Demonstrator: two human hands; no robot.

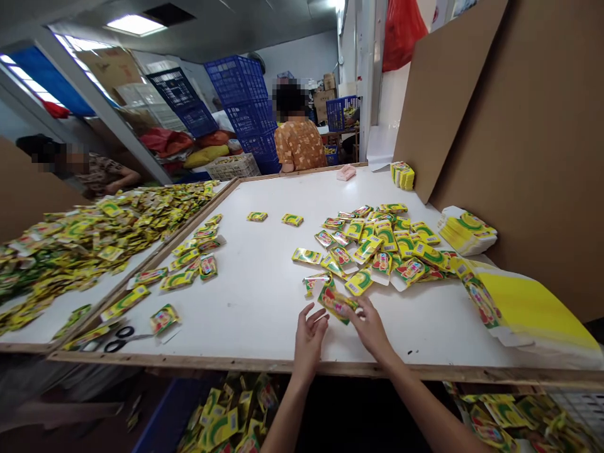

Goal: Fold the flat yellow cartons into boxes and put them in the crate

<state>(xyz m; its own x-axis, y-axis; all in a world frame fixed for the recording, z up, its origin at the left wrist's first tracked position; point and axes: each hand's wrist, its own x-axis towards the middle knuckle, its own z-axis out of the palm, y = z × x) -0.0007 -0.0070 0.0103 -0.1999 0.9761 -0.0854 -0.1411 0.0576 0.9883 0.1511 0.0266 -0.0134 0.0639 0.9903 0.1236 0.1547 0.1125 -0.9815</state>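
Note:
My right hand [369, 324] grips the end of a small yellow-and-green printed packet [334, 301] and holds it over the white table [255, 302]. Just left of it, my left hand [310, 336] has its fingers apart and curled a little, close to the packet; nothing shows in its grasp. Beyond both hands lies a loose pile of similar packets [384, 239], some with white flaps sticking out. Two single packets, one of them this packet [292, 219], lie farther back.
Scissors [123, 338] lie front left beside scattered packets. Past a wooden divider [155, 251] spreads a large heap of packets [94, 233]. Stacked yellow cards [467, 229] stand at right by a cardboard sheet [528, 157]. Below the edge are filled bins. Two people sit beyond.

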